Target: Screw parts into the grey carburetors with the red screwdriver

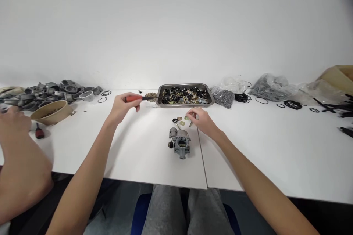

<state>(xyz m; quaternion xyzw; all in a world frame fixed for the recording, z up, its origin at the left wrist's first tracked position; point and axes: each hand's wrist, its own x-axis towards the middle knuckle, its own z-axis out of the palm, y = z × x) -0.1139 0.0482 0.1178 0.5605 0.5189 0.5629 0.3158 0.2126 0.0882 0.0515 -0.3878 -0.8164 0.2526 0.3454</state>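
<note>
My left hand (122, 105) is closed round the red handle of a screwdriver (139, 98), whose dark shaft points right toward a steel tray (184, 105). A grey metal carburetor (179, 142) sits on the white table in front of me. Just behind it lie a few small washers and a black-headed part (181, 119). My right hand (200, 119) rests right of those bits, fingers curled down onto the table, pinching at a small piece I cannot make out.
The tray holds several black and brass parts. A heap of grey castings (49, 91), a brown bowl (52, 112) and a clear cup stand at left, where another person's arm (16, 161) reaches in. Bags of parts (271, 87) and black O-rings lie at right.
</note>
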